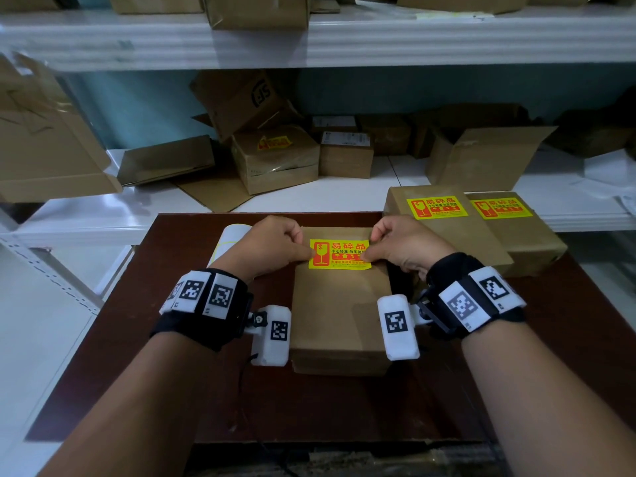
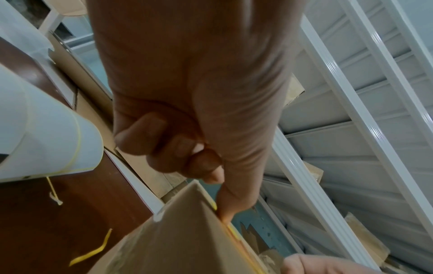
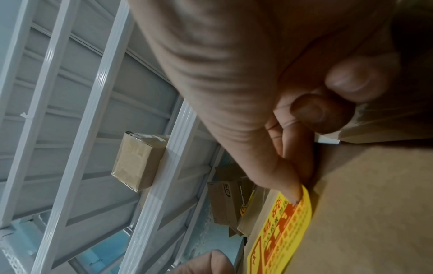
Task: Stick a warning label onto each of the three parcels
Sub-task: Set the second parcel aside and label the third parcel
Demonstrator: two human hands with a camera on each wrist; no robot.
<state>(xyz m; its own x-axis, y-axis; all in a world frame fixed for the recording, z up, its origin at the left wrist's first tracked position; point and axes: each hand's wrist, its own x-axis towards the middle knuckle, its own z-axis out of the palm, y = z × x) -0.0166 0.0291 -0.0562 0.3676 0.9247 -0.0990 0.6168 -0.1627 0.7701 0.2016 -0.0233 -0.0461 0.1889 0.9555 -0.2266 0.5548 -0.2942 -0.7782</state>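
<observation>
White shelving stacked with loose cartons is standing behind a dark brown tabletop (image 1: 144,373), where the third parcel (image 1: 340,315) is lying at the middle, running from near the far edge toward the near one. The left hand (image 1: 272,244) is curling into a loose fist, its index fingertip pressing down on the left end of the yellow warning label (image 1: 339,254), which is lying flat across the far part of the parcel's top; the other fingers are folding into the palm and holding nothing. The right hand (image 1: 402,244) is mirroring it, its fingertip (image 3: 294,192) pressing on the label's right end in the right wrist view. To finish this step well, the fingertips should probably be sweeping outward and along the edges, so that no bubble or lifted corner is remaining, while the parcel is being kept from sliding. Just beside the left hand, toward the far left corner of the tabletop, a white label roll (image 1: 230,246) is lying. At the far right corner, two other parcels (image 1: 481,242) are sitting side by side, each already wearing its own yellow label, so this looks like the last one.
</observation>
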